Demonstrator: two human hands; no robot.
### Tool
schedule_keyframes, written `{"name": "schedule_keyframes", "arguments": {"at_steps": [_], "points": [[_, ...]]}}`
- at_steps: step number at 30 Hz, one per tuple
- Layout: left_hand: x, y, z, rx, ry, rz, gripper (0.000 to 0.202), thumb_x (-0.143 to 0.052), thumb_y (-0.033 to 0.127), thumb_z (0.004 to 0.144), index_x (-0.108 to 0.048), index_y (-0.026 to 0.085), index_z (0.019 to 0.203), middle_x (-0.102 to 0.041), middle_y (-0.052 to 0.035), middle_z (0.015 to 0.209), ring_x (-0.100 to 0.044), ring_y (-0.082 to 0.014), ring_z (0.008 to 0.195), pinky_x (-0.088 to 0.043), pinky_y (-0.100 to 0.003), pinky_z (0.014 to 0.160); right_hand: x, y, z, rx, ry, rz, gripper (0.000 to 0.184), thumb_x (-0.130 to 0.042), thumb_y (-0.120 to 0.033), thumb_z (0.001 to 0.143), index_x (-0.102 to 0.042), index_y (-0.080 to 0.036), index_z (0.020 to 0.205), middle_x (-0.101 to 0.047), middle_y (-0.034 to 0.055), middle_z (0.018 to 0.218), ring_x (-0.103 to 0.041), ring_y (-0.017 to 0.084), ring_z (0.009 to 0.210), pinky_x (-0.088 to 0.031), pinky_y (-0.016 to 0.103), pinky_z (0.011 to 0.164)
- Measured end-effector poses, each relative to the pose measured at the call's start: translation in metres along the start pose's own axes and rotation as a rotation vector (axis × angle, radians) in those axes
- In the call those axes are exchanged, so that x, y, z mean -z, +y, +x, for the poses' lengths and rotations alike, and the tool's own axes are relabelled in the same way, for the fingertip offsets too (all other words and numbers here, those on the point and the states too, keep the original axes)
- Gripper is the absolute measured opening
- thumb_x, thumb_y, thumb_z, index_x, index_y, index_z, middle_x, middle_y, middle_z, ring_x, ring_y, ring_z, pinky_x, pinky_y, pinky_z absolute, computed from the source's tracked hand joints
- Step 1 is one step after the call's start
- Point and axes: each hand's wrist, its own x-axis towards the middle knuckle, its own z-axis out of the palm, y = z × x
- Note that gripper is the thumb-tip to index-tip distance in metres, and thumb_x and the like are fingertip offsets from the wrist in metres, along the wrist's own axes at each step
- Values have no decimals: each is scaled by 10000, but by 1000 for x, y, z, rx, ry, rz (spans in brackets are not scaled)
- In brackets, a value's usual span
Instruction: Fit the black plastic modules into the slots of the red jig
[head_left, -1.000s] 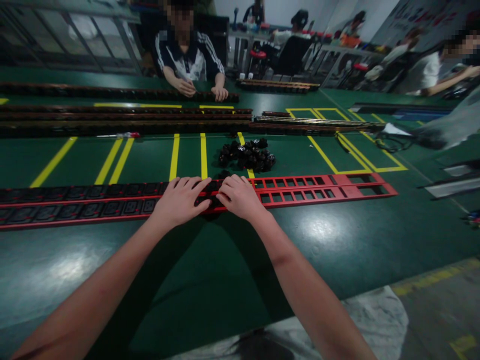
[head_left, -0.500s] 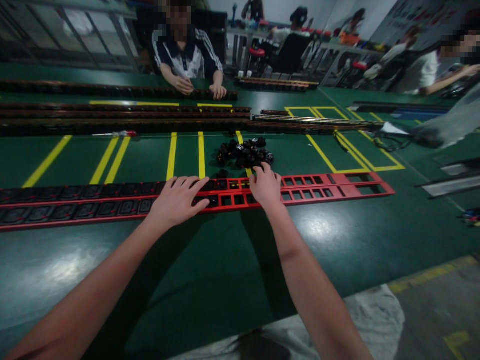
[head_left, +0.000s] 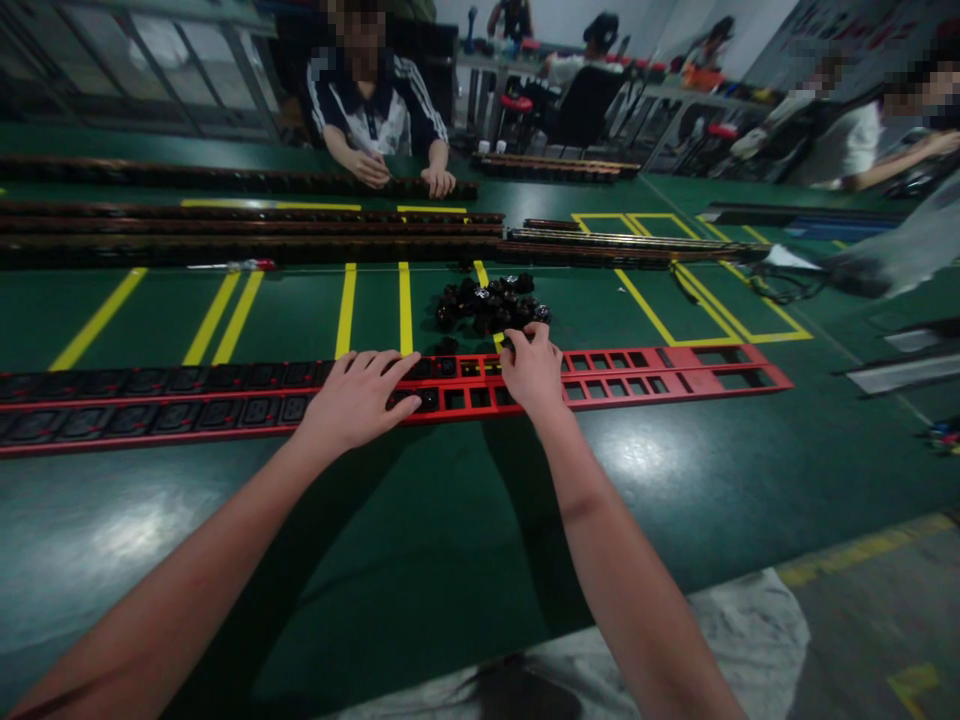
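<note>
A long red frame (head_left: pixel 694 382) with two rows of rectangular openings lies across the green table. Black power sockets (head_left: pixel 257 411) fill its left part, while openings toward the right end show through. My left hand (head_left: pixel 349 402) rests flat over the sockets, fingers spread and thumb apart, holding nothing visible. Over the frame's bare openings is my right hand (head_left: pixel 534 372), its fingers bent and somewhat apart near the far edge. No part shows in it, though its fingertips are partly hidden. Just beyond it sits a pile of small black parts (head_left: pixel 484 308).
Long dark strips (head_left: pixel 247 245) lie across the table behind the pile. A red-handled screwdriver (head_left: pixel 262 265) is in front of them. Opposite me, a co-worker's hands (head_left: pixel 437 182) work on another strip. A clear plastic bag (head_left: pixel 911 245) is at the right.
My right hand's fingers have curled slightly more, staying near the same spot above the frame. My left hand has stayed in place on the sockets.
</note>
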Motion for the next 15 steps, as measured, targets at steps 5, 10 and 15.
{"name": "schedule_keyframes", "arguments": {"at_steps": [5,10,15], "points": [[0,0,0,9,-6,-9,665,-372,581,980,-413,218,1536,-554,-137,1463,-494,-354,1326,-360,-528,1092,-5,2,2,28,-40,3,349,-441,-219,975,-684,-208,1226,-549,146,1420,-610,327,1167,-412,534,1030],[0,0,0,3,-4,14,667,-360,583,985,-406,216,1539,-552,-139,1463,-501,-354,1316,-367,-524,1082,-9,7,4,45,64,201,328,-451,-141,924,-654,-157,1181,-593,161,1353,-609,305,1176,-471,471,1005],[0,0,-1,0,2,12,661,-358,580,985,-414,215,1534,-556,-140,1457,-502,-351,1314,-370,-516,1079,-7,11,2,106,260,380,316,-518,-107,849,-595,-191,1144,-604,130,1188,-594,266,1130,-498,430,995]]}}
